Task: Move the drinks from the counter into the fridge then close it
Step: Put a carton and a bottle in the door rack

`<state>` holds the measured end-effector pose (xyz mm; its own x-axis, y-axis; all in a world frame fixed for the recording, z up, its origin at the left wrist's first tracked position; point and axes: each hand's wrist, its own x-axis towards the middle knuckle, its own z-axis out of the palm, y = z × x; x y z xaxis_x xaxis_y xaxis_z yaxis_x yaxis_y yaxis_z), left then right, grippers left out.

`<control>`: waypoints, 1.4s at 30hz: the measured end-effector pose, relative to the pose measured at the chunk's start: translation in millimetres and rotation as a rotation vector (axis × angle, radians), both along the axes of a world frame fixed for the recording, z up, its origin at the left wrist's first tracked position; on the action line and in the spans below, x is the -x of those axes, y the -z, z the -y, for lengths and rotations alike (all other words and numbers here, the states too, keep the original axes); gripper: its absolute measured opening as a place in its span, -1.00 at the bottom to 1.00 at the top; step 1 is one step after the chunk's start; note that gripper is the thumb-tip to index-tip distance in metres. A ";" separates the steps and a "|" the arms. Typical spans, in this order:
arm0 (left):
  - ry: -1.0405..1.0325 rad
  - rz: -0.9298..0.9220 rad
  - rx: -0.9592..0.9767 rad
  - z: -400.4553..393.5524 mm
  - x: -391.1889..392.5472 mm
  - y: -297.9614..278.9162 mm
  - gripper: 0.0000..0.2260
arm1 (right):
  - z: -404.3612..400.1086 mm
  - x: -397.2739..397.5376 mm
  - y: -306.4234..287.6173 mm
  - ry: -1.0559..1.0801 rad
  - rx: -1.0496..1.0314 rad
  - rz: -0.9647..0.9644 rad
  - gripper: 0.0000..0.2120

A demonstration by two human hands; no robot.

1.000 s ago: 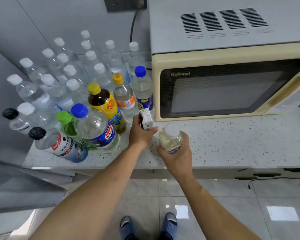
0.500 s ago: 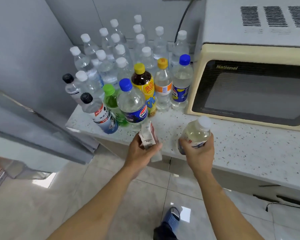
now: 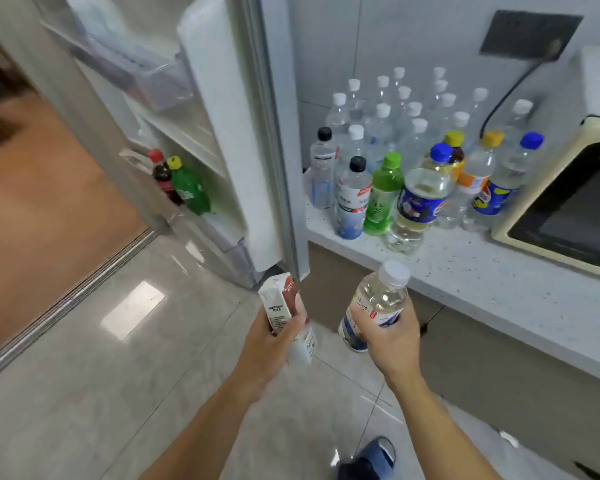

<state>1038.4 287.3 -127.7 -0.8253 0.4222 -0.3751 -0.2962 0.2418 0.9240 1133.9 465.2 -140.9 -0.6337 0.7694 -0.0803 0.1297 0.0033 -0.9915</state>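
Left hand [image 3: 269, 344] grips a small drink carton [image 3: 280, 306], right hand [image 3: 390, 336] wraps a clear bottle [image 3: 378, 303], both low center; remaining bottles [image 3: 420, 161] crowd the desk [image 3: 499, 271] upper right, fridge door [image 3: 222, 133] open upper left.

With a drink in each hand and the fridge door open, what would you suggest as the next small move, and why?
Probably carry the carton in the left hand toward the door shelf, beside the green bottle. The right hand grips a clear bottle, and both drinks are already off the counter.
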 end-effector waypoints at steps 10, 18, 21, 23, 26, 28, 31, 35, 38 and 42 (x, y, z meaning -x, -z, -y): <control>-0.264 -0.050 -0.116 196.6 31.3 -27.6 -0.69 | 178.3 50.7 -24.3 -0.274 -0.087 0.026 -0.55; -0.242 -0.111 -0.162 217.1 117.7 -63.4 -0.80 | 210.6 135.8 -77.1 -0.246 -0.210 -0.133 -0.53; -0.243 -0.130 -0.152 212.0 151.5 -76.5 -0.87 | 206.0 176.5 -89.6 -0.192 -0.233 -0.199 -0.44; -0.227 -0.112 -0.151 208.0 173.2 -82.9 -0.86 | 200.9 200.9 -95.2 -0.158 -0.237 -0.226 -0.42; -0.192 -0.139 -0.159 198.5 207.6 -87.5 -0.86 | 193.7 230.0 -99.0 -0.114 -0.280 -0.241 -0.41; -0.207 -0.169 -0.171 187.9 231.6 -88.1 -0.80 | 189.5 246.2 -99.0 -0.081 -0.337 -0.227 -0.40; -0.250 -0.210 -0.209 172.8 263.5 -88.6 -0.69 | 185.0 265.7 -93.2 -0.072 -0.376 -0.180 -0.41; -0.143 -0.251 -0.211 151.4 311.5 -92.3 -0.60 | 179.3 285.0 -75.5 -0.064 -0.343 -0.059 -0.40; -0.032 -0.309 -0.170 128.8 348.0 -99.0 -0.59 | 172.5 297.8 -63.5 -0.045 -0.302 0.044 -0.39; 0.211 -0.421 -0.071 103.9 379.9 -98.5 -0.63 | 162.7 309.4 -56.2 0.008 -0.280 0.190 -0.40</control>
<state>658.5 183.4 -29.2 -0.7928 0.6094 0.0091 0.1559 0.1883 0.9697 824.5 302.5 -84.7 -0.6218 0.7829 0.0188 0.3133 0.2707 -0.9103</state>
